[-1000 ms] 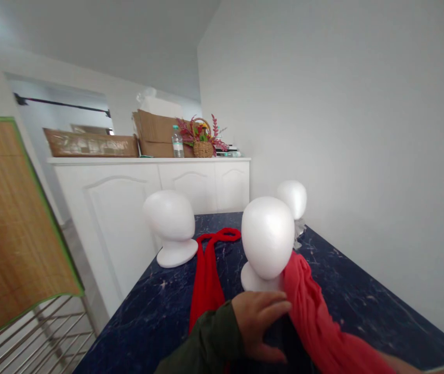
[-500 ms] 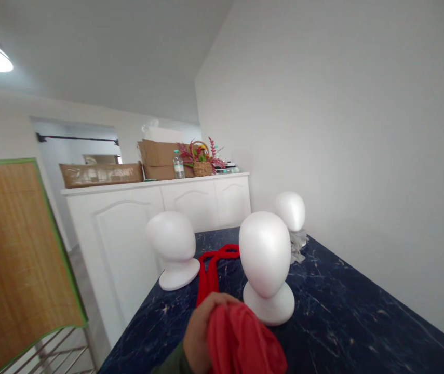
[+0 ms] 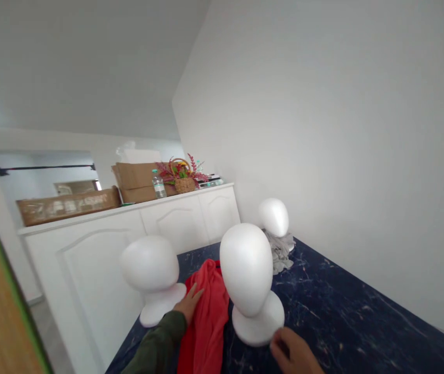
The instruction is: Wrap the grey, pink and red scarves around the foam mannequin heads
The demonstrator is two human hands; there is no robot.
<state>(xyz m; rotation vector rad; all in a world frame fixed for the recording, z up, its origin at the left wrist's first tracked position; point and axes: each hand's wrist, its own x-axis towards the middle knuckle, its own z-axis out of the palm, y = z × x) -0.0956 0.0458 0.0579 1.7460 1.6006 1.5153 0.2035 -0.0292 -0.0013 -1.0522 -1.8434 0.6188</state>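
At lower centre, I have the left hand (image 3: 190, 305) resting on a coral-red cloth (image 3: 212, 317), fingers stretched out and slightly apart, with no grip on it that I can see. The cloth lies lengthwise on a dark marbled table (image 3: 342, 311), between a smooth white display head (image 3: 151, 265) at centre left and a central display head (image 3: 246, 270). My right hand (image 3: 296, 352), at the bottom edge right of centre, has its fingers curled near the central head's base; I cannot tell whether they hold anything. Behind, a rear display head (image 3: 275, 217) has grey cloth (image 3: 279, 253) at its base.
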